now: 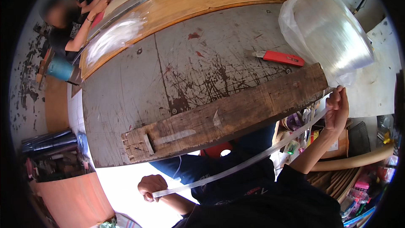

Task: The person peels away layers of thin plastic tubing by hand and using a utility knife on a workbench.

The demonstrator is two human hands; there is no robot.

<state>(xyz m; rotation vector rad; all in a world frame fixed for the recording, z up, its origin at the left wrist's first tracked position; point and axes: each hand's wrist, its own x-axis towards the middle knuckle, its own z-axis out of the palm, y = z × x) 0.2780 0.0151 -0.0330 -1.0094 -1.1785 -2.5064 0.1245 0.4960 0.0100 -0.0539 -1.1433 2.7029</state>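
A clear strip (253, 157) is being held between both hands, on the near side of the board (236, 110). One end is being gripped by the closed left hand (152, 187) and is partly being hidden by its fingers. Farther along, it is being pinched by the right hand (336, 103); whether it is being joined there to the roll (337, 29) cannot be made out. The tabletop (120, 101) is partly being covered by the board.
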